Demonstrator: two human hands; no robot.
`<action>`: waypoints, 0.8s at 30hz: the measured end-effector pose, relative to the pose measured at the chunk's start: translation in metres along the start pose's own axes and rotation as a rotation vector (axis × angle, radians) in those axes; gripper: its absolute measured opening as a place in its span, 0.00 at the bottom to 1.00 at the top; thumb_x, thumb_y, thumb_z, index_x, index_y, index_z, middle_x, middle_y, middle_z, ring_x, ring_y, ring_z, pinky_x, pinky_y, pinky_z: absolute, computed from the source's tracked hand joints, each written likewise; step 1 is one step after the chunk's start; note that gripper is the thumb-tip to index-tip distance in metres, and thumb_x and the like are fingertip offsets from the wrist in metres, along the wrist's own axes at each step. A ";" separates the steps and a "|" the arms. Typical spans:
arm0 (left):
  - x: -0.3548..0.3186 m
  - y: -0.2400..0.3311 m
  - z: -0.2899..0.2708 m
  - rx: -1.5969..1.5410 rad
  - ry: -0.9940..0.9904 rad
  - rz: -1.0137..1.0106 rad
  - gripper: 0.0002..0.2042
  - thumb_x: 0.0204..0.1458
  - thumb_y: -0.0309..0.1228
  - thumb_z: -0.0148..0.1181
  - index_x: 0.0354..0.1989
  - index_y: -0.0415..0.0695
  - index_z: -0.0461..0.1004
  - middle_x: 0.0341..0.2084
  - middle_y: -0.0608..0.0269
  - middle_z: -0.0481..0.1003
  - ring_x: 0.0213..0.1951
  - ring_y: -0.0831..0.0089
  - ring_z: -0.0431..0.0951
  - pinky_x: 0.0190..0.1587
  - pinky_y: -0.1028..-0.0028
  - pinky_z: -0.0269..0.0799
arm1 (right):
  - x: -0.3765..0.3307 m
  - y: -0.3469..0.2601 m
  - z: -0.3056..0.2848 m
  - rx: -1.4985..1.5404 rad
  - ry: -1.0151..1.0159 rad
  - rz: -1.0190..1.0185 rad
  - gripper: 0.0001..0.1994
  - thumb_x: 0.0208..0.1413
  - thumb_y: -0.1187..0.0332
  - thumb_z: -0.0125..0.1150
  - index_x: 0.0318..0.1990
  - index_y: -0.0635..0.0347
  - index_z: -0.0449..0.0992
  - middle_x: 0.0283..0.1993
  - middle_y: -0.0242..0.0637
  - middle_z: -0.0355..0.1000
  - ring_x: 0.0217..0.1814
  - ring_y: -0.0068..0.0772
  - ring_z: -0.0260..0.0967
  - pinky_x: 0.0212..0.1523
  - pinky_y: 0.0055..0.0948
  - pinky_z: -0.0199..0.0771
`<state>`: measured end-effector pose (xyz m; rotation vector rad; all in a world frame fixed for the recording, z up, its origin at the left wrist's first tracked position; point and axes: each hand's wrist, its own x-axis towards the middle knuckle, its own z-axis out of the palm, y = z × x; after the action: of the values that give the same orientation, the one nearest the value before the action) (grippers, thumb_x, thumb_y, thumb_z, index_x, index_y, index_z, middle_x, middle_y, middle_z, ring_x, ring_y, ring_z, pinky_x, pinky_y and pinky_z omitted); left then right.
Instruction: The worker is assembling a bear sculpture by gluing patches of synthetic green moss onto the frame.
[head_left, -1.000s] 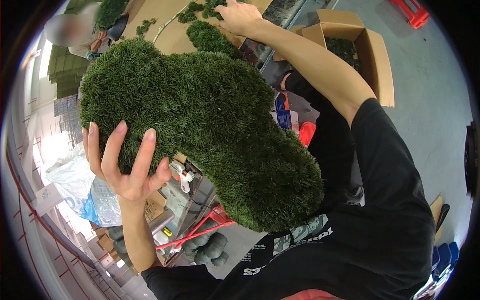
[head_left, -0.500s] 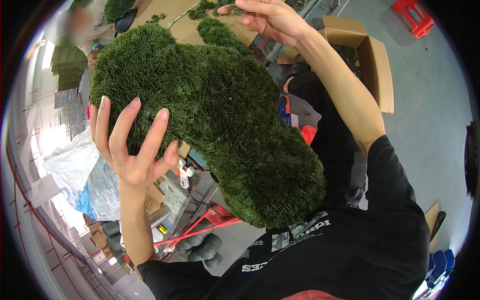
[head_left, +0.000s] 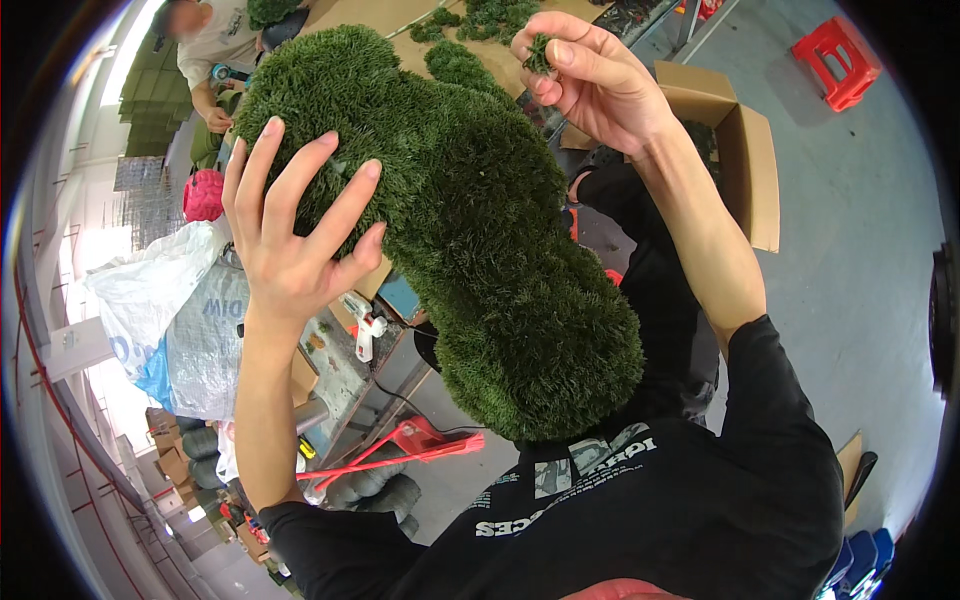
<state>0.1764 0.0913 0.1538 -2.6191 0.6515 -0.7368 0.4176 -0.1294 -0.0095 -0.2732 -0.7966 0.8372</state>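
A large, lumpy shape covered in dark green artificial foliage (head_left: pixel 500 240) stretches from the upper left down to my black shirt. Spread over its left side, my left hand (head_left: pixel 300 215) lies with fingers apart and braces it without closing round it. Beyond its upper right edge, my right hand (head_left: pixel 600 85) pinches a small green artificial sprig (head_left: pixel 539 55) between thumb and fingers. That hand is raised clear of the large shape.
Behind are more green pieces (head_left: pixel 490 20) on a brown work surface. An open cardboard box (head_left: pixel 757 170) and a red stool (head_left: pixel 838 62) stand right. A white glue gun (head_left: pixel 366 327) lies on a table lower left. Another person (head_left: pixel 222 45) sits at the upper left.
My right hand has moved down and right, with the sprig now plainly in its fingertips. The view has shifted; my left hand is still spread on the foliage shape.
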 end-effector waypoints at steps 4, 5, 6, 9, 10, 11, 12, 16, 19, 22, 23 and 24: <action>-0.004 0.001 -0.003 -0.001 -0.001 -0.017 0.17 0.48 0.41 0.68 0.49 0.60 0.86 0.58 0.64 0.75 0.66 0.50 0.68 0.68 0.45 0.60 | 0.001 0.007 0.040 -0.146 0.115 -0.020 0.10 0.66 0.73 0.63 0.53 0.64 0.77 0.48 0.38 0.77 0.42 0.25 0.81 0.43 0.25 0.85; -0.002 0.001 -0.003 0.013 -0.012 -0.026 0.17 0.48 0.41 0.68 0.49 0.60 0.86 0.58 0.64 0.75 0.66 0.50 0.68 0.68 0.45 0.60 | 0.000 0.007 0.047 -0.227 0.156 -0.007 0.10 0.65 0.74 0.65 0.51 0.64 0.77 0.46 0.38 0.78 0.41 0.27 0.81 0.43 0.26 0.85; 0.000 0.001 -0.003 0.005 0.000 -0.022 0.17 0.48 0.41 0.69 0.49 0.60 0.86 0.58 0.65 0.75 0.66 0.51 0.68 0.68 0.45 0.60 | 0.001 0.007 0.055 -0.307 0.197 0.006 0.10 0.63 0.75 0.66 0.50 0.64 0.78 0.43 0.38 0.79 0.40 0.28 0.81 0.43 0.28 0.85; -0.002 0.000 -0.002 0.002 0.007 -0.025 0.18 0.46 0.42 0.70 0.48 0.62 0.86 0.58 0.67 0.75 0.67 0.53 0.67 0.68 0.46 0.59 | 0.007 0.010 0.089 -0.474 0.113 -0.039 0.08 0.61 0.77 0.68 0.47 0.64 0.79 0.42 0.38 0.79 0.41 0.29 0.82 0.44 0.29 0.85; -0.002 0.001 -0.002 -0.004 0.012 -0.027 0.18 0.45 0.42 0.70 0.48 0.62 0.86 0.59 0.67 0.74 0.67 0.54 0.67 0.69 0.46 0.59 | 0.008 0.011 0.101 -0.502 0.109 -0.048 0.08 0.60 0.78 0.68 0.46 0.65 0.80 0.42 0.38 0.80 0.41 0.29 0.81 0.44 0.29 0.85; -0.003 0.001 -0.001 -0.010 0.016 -0.029 0.18 0.45 0.43 0.71 0.47 0.62 0.86 0.59 0.68 0.74 0.67 0.54 0.66 0.69 0.46 0.58 | 0.010 0.012 0.110 -0.495 0.105 -0.047 0.08 0.60 0.78 0.68 0.46 0.65 0.80 0.42 0.38 0.80 0.41 0.29 0.81 0.44 0.29 0.85; -0.003 0.000 -0.001 -0.011 0.024 -0.028 0.18 0.45 0.43 0.71 0.47 0.62 0.86 0.59 0.68 0.74 0.67 0.54 0.66 0.69 0.46 0.57 | 0.013 0.014 0.119 -0.582 0.120 -0.042 0.09 0.59 0.79 0.69 0.47 0.65 0.80 0.42 0.38 0.80 0.42 0.29 0.81 0.44 0.29 0.85; -0.006 0.000 0.002 -0.017 0.039 -0.035 0.17 0.44 0.43 0.72 0.46 0.62 0.86 0.59 0.68 0.74 0.68 0.54 0.66 0.69 0.46 0.57 | 0.027 0.022 0.135 -0.556 0.082 0.030 0.11 0.62 0.78 0.67 0.50 0.66 0.79 0.43 0.37 0.80 0.41 0.26 0.80 0.44 0.25 0.82; -0.007 -0.002 0.004 -0.017 0.034 -0.020 0.17 0.43 0.44 0.72 0.45 0.61 0.85 0.59 0.68 0.74 0.68 0.54 0.66 0.69 0.46 0.58 | 0.038 0.030 0.133 -0.402 0.009 0.069 0.11 0.62 0.81 0.66 0.50 0.66 0.79 0.41 0.36 0.80 0.39 0.23 0.79 0.44 0.23 0.81; -0.007 -0.001 0.004 -0.042 0.081 -0.027 0.15 0.42 0.44 0.73 0.41 0.62 0.86 0.59 0.70 0.74 0.68 0.54 0.65 0.68 0.44 0.58 | 0.040 0.033 0.135 -0.442 -0.002 0.051 0.09 0.61 0.82 0.66 0.48 0.65 0.80 0.40 0.33 0.80 0.40 0.19 0.76 0.43 0.21 0.78; -0.007 -0.001 0.002 -0.033 0.064 -0.010 0.16 0.42 0.42 0.73 0.42 0.57 0.86 0.59 0.63 0.74 0.68 0.51 0.66 0.68 0.44 0.59 | 0.040 0.033 0.135 -0.495 -0.004 0.037 0.09 0.61 0.83 0.65 0.48 0.65 0.79 0.41 0.32 0.79 0.40 0.18 0.76 0.42 0.21 0.77; -0.007 -0.001 0.000 -0.024 0.046 0.007 0.16 0.43 0.40 0.74 0.42 0.53 0.86 0.59 0.57 0.74 0.67 0.47 0.67 0.68 0.44 0.61 | 0.041 0.035 0.136 -0.494 -0.006 0.040 0.09 0.61 0.83 0.65 0.48 0.65 0.79 0.41 0.32 0.79 0.40 0.18 0.76 0.42 0.21 0.77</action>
<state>0.1718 0.0956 0.1514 -2.6273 0.6870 -0.7938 0.3169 -0.0868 0.0874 -0.7259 -1.0005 0.6684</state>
